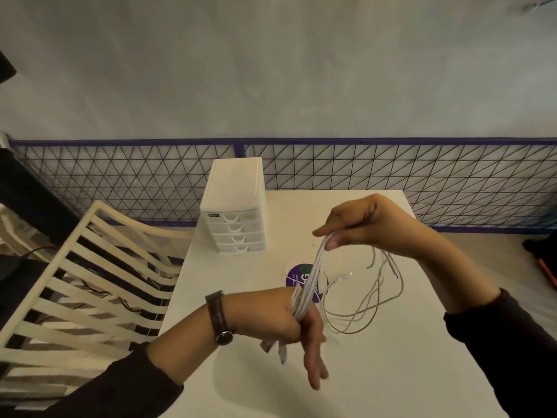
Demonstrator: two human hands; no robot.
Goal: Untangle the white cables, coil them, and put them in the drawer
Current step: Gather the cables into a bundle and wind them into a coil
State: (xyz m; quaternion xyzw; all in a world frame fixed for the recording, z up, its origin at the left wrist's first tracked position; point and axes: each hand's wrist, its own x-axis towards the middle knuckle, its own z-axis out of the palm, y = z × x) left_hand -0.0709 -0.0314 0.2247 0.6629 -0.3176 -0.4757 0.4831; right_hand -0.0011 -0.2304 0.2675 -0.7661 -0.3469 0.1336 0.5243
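Note:
A bundle of white cables [312, 276] stretches taut between my two hands above the white table [391, 372]. My right hand [361, 224] pinches the upper end between thumb and fingers, and loose loops hang down from it toward the table. My left hand [289, 324], with a brown watch on its wrist, has the lower end of the bundle wrapped between thumb and palm; its fingers point down and plug ends stick out below it. A small white drawer unit [233, 206] with several shut drawers stands at the table's far left.
A round purple sticker [297, 274] lies on the table under the cables. A cream slatted chair [90, 285] stands to the left of the table. A wire-mesh fence with a purple rail [391, 167] runs behind the table.

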